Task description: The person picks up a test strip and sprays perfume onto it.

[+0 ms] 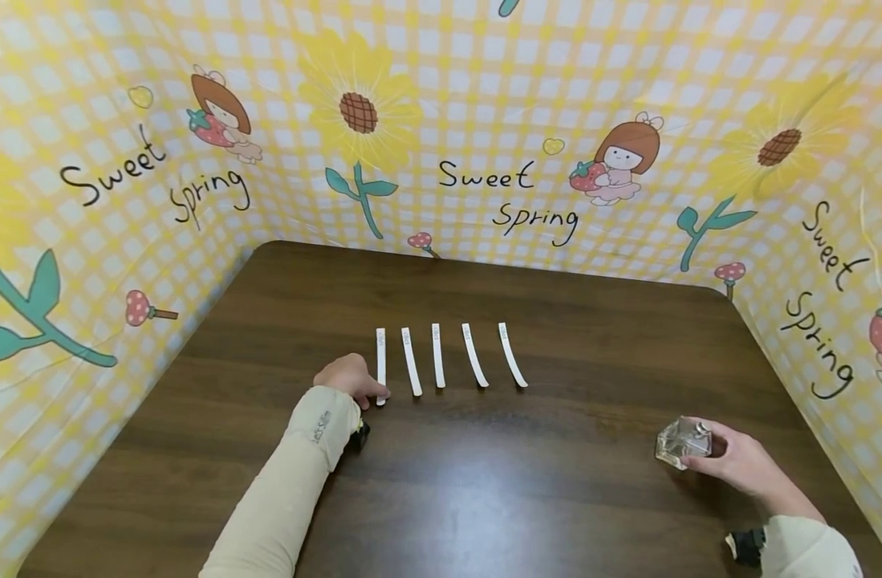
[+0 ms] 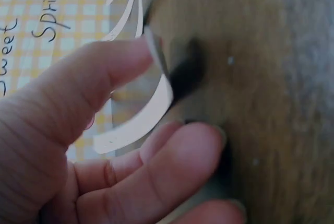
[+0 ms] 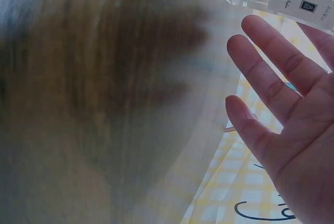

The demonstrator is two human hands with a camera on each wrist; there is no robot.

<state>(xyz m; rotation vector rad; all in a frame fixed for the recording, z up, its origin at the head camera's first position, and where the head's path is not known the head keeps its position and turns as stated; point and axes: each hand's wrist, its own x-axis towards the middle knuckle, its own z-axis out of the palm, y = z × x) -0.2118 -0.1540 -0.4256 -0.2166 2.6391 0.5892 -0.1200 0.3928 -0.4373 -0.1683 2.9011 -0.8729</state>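
Leftmost paper strip (image 1: pixel 380 363) at about 1 o'clock from left hand (image 1: pixel 348 377), near end right at the fingertips; long axis running 12 to 6, away from the person. In the left wrist view, thumb (image 2: pixel 88 93) and finger (image 2: pixel 172 156) pinching that strip's end (image 2: pixel 138 122), strip bowed upward. Four more strips (image 1: pixel 438 356) in a row toward 3 o'clock, parallel, apart. Left hand clearly nearer than right. Right hand (image 1: pixel 737 461) at table's 4 o'clock, fingers wrapped on clear glass bottle (image 1: pixel 682 441), white label (image 3: pixel 300 4) visible. Strips white, narrow, small print near far ends. Dark wood table (image 1: pixel 520 498).
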